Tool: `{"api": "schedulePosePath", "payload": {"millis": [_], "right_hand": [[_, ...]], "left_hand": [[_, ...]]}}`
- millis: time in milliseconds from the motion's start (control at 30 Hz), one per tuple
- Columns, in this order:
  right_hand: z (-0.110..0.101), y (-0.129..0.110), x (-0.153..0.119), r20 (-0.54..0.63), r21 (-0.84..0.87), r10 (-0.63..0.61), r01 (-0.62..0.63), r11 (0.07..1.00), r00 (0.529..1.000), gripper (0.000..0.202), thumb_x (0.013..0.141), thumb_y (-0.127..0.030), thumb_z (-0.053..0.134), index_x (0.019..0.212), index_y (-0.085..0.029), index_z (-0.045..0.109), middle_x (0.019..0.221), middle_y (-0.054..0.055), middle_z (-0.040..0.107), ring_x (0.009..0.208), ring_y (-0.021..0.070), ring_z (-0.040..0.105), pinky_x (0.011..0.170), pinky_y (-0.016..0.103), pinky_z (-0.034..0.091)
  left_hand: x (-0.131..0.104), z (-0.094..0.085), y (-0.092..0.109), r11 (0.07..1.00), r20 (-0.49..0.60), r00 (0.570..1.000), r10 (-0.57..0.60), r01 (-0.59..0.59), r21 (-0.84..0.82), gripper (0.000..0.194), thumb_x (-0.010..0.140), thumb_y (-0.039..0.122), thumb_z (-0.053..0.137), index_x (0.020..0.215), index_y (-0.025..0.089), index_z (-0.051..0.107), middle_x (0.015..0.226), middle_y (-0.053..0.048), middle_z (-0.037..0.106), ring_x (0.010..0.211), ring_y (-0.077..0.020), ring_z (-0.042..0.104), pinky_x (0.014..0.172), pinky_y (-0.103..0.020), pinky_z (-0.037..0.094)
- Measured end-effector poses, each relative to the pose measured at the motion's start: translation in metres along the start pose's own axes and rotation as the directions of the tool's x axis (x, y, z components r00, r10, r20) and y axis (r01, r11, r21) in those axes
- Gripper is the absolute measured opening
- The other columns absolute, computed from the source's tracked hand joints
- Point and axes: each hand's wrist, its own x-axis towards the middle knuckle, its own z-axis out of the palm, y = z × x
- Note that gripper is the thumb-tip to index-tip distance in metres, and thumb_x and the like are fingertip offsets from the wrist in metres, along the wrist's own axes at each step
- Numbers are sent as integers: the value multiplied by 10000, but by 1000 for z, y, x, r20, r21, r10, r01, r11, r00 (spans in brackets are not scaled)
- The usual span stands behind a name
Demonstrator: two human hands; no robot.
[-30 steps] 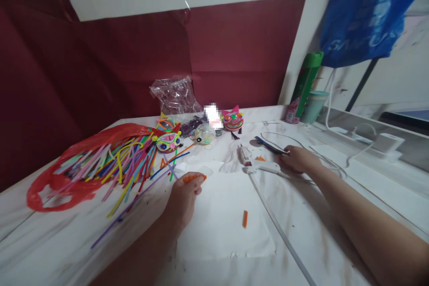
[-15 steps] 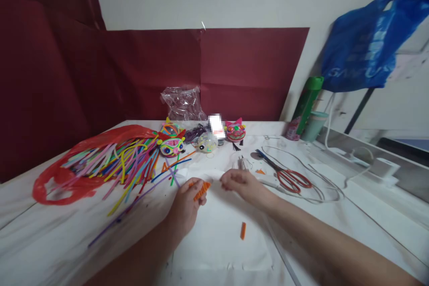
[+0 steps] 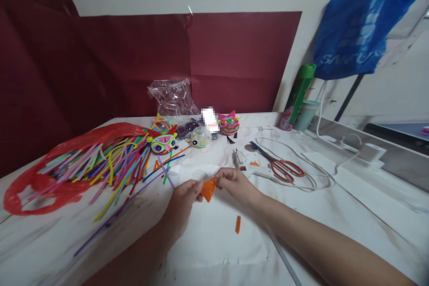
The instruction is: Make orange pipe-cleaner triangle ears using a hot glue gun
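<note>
An orange ridged triangle, apparently of pipe cleaners, is held up over a white paper sheet. My left hand pinches its left corner. At its upper right corner, my right hand has the fingers closed on it. A short orange strip lies on the paper below my right hand. Just beyond that hand are a white glue gun, a small orange piece and red-handled scissors.
Colourful pipe cleaners spill from a red plastic bag at left. Decorated animal-face balls and a clear ball stand at the back. A white cable curls at right towards a power strip.
My right hand has come left and taken hold of the orange triangle's other corner. The triangle now faces me more fully. The camera view has shifted slightly.
</note>
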Motion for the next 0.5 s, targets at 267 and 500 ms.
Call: {"api": "schedulePosePath", "payload": {"millis": [267, 500], "right_hand": [[0, 4, 0, 20, 2, 13, -13, 1000, 1000, 323, 678, -443, 636, 581, -162, 511, 520, -43, 466, 498, 79, 368, 509, 229, 290], [-2, 3, 3, 18, 20, 38, -39, 999, 999, 366, 689, -487, 625, 577, -149, 539, 514, -33, 484, 495, 75, 385, 485, 215, 299]], "left_hand": [[-2, 0, -1, 981, -5, 1000, 11, -9, 193, 238, 682, 355, 580, 540, 172, 528, 506, 34, 455, 544, -121, 393, 583, -268, 290], [1, -2, 1, 987, 2, 1000, -5, 4, 162, 290, 700, 400, 596, 535, 171, 528, 481, 49, 410, 508, -107, 359, 545, -262, 291]]}}
